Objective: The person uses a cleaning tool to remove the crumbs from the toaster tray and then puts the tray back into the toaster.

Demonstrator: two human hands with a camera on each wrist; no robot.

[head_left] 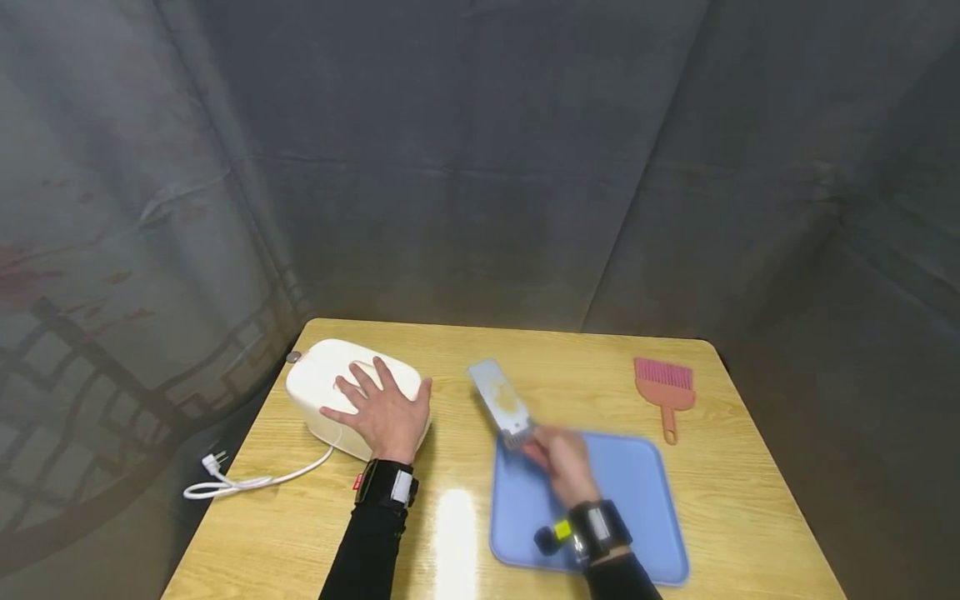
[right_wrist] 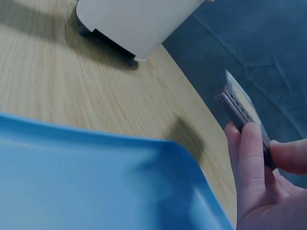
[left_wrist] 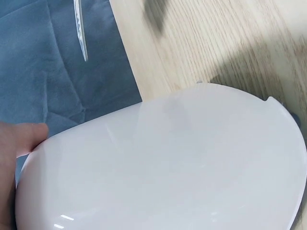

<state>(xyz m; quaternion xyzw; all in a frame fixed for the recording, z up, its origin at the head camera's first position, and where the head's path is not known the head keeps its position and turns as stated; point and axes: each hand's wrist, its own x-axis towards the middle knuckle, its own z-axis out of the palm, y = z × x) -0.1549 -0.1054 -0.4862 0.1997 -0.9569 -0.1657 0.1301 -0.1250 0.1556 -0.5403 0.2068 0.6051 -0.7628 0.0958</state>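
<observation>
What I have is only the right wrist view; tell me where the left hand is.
Observer: The left hand rests on top of the white appliance, its fingers spread.
Operator: Name what lies right of the blue tray.
Observer: A pink brush, on the table.
Operator: Check the appliance for a cord.
Observer: A white cord runs from it; in the head view its plug appears just past the table's left edge.
</observation>
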